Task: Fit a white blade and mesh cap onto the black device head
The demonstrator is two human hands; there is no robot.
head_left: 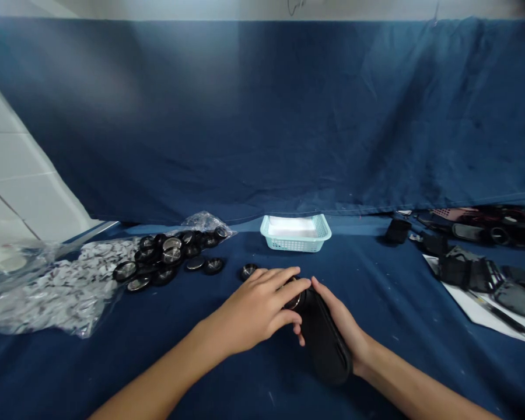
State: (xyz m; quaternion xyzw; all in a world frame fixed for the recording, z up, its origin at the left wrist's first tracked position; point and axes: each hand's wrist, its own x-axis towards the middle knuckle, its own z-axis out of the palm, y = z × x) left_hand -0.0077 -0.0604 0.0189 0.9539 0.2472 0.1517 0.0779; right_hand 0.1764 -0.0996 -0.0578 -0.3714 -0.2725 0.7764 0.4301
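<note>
Two hands at work above a blue-covered bench [201,382]; directions are read as on a clock centred on the black case. The right hand [347,329] grips the black case [321,341], its palm along the 3 o'clock side and fingertips emerging at the 9 o'clock edge. The left hand [262,306] is bent about a shiny-rimmed disc [294,301] at the case's 11 o'clock end; the fingers cover much of it, so we cannot tell whether disc and case are joined. To handle this contact well, we should let the right hand bear the case steadily, spread the left fingertips evenly around the rim, and press squarely rather than from one side, since a smooth rim may slip or tilt. We would also turn the covering fingers aside enough to see the edge. Note the loose disc [249,271] just beyond the left hand, towards 10 o'clock, and the disc pile [164,256] farther out; at 12 o'clock stands a pale blue basket [295,244].
</note>
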